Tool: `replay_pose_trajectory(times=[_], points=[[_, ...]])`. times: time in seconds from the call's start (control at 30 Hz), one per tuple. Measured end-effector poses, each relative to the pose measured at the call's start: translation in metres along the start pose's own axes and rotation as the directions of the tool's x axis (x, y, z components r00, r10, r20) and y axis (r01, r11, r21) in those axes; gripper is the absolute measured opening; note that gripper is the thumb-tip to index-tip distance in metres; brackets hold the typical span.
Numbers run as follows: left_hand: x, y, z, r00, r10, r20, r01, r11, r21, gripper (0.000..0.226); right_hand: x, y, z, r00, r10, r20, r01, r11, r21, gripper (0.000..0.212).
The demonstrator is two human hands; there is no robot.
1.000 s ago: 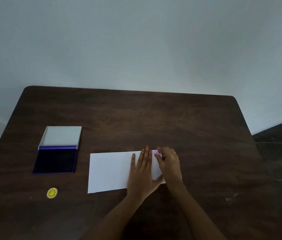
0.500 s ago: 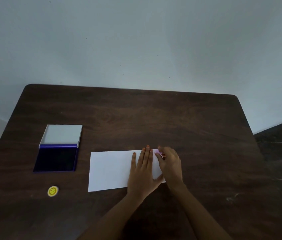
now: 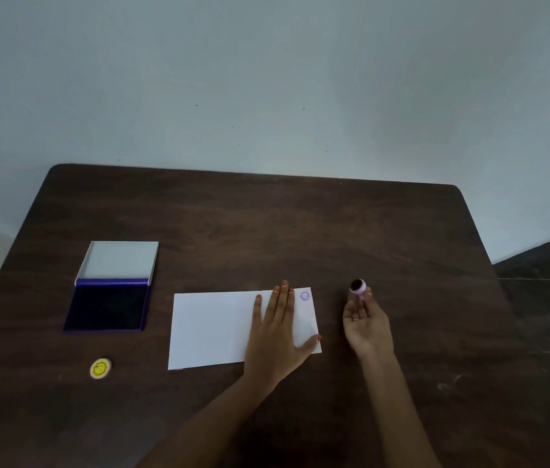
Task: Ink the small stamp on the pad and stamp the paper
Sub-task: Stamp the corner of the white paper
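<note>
Stamp [image 3: 357, 286]: pinched in right hand [image 3: 367, 324] fingertips, off the paper's right edge, inked face up
Paper [image 3: 214, 327]: purple mark [image 3: 305, 295] at top right corner; left hand [image 3: 275, 336] spread flat on it
Ink pad [image 3: 108, 305]: open, left on counter [image 3: 266, 231]
Progress: stamping looks done

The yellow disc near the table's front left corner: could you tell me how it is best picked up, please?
The yellow disc lies flat and alone on the table, so probably pinch its rim from above, thumb and finger on opposite edges. The left hand, now flat on the paper, is nearer.
</note>
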State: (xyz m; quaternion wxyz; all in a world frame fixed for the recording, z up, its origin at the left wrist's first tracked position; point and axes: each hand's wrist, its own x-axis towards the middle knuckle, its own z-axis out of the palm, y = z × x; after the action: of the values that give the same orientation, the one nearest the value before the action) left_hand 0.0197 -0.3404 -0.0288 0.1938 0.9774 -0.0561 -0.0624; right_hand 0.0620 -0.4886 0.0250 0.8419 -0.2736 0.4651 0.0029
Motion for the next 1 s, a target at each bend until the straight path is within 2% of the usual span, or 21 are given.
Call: replay_pose_trajectory(times=[0.13, 0.3, 1.0], points=[[0.000, 0.000, 0.000, 1.000, -0.002, 0.001, 0.002, 1.000, -0.005, 0.094, 0.000, -0.013, -0.004, 0.995, 0.093, 0.038, -0.097, 0.986, 0.139, 0.008], [0.001, 0.000, -0.001, 1.000, -0.011, -0.009, 0.011, 1.000, -0.010, 0.093, 0.001, -0.017, -0.008, 0.991, 0.120, 0.056, -0.129, 0.973, 0.193, 0.009], [0.001, 0.000, 0.002, 0.999, -0.002, -0.036, 0.001, 1.000, -0.025, 0.093, -0.006, -0.019, -0.011, 0.990, 0.124, 0.071, -0.134, 0.977, 0.165, 0.011]])
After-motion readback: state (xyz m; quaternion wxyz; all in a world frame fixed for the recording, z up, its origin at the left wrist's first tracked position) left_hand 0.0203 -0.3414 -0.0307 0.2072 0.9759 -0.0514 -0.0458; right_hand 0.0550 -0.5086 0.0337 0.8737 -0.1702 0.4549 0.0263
